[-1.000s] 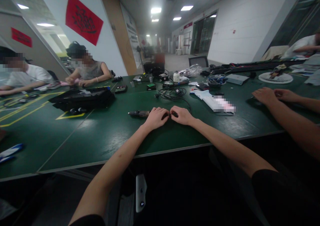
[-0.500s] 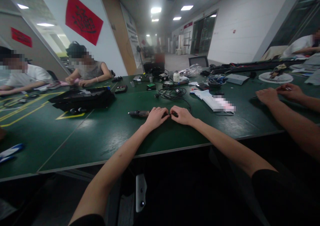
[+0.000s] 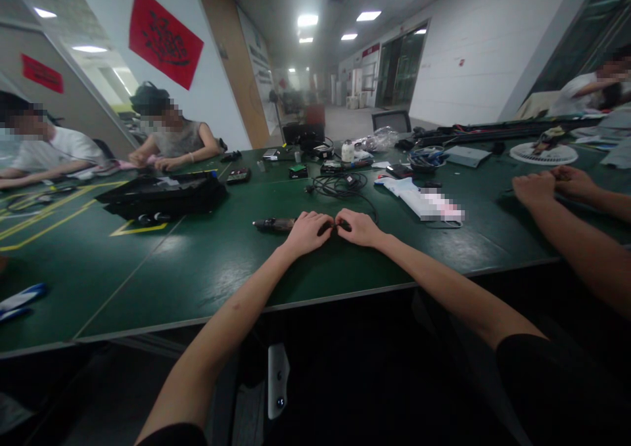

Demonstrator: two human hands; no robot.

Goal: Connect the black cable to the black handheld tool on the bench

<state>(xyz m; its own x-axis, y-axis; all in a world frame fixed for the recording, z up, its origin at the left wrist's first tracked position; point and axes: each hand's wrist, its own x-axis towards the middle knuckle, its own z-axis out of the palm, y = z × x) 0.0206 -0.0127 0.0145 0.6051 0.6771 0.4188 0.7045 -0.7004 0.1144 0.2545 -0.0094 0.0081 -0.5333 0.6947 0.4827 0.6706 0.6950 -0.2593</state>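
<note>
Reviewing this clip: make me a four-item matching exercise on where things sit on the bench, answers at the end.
1. electric screwdriver
2. black cable coil
3. open black container
4. round white grille

A. beside yellow tape on the left side
B. at the right, beyond a co-worker's hands
C. partly covered by the person's left hand
D. centrally, just beyond the person's two hands

Pairs: 1-C, 2-D, 3-A, 4-B
</note>
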